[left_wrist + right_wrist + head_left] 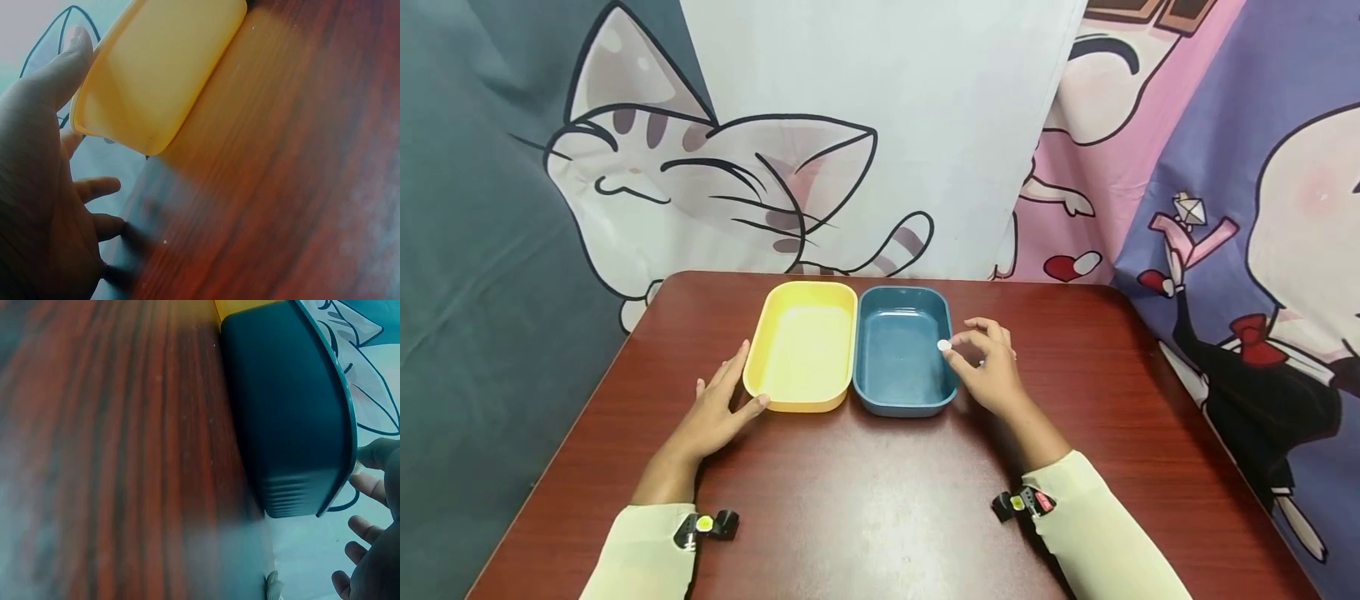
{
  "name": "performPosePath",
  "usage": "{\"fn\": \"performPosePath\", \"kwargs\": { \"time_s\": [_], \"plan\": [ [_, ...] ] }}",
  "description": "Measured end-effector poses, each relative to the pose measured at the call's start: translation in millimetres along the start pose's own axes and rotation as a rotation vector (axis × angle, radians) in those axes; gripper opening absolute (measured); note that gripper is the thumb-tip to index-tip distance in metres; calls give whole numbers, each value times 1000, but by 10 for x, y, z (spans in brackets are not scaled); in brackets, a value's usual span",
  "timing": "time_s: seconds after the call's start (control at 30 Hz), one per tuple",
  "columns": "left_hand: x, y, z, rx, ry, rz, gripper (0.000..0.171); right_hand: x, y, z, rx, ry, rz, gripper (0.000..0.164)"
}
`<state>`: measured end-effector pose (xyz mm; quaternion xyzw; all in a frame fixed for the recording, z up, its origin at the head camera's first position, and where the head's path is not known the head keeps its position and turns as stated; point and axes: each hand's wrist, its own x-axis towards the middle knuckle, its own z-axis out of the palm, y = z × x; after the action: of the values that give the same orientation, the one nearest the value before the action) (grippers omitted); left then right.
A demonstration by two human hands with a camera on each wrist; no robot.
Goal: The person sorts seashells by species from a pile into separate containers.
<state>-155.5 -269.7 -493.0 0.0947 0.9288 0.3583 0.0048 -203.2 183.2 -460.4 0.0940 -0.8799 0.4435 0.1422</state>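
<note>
A yellow rectangular container [801,346] with rounded corners stands on the table, side by side with a dark blue one [904,354] of similar shape. My left hand [715,417] is at the yellow container's left side, thumb on the near rim corner and the other fingers stretched out along the side. Between thumb and forefinger my right hand [992,367] pinches a small white round piece [944,345] at the blue container's right rim. Its other fingers are bent loosely, with small pale spots showing near them. Seen from the right wrist, the blue wall [290,412] largely hides the piece.
The reddish-brown wooden table [865,517] extends in front of and to both sides of the containers. Behind its back edge hangs a cloth backdrop [887,83] with cartoon cats and figures. A small camera is strapped at each sleeve cuff.
</note>
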Motion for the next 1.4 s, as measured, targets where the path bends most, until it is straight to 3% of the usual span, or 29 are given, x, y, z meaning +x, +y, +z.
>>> {"fn": "performPosePath", "kwargs": {
  "time_s": [0.17,0.43,0.77,1.1,1.4],
  "plan": [
    [6,6,9,-5,8,27,99,22,-2,-4,9,7,7,26],
    [-1,20,4,-1,13,26,97,54,91,-91,16,69,8,22],
    [-3,18,-9,7,9,18,97,47,239,-250,20,21,86,29],
    [3,34,-9,9,1,-3,97,-27,523,-447,-12,-29,63,39],
    [1,41,-11,12,5,-5,96,-115,780,-494,-29,-55,75,44]
  ]
}}
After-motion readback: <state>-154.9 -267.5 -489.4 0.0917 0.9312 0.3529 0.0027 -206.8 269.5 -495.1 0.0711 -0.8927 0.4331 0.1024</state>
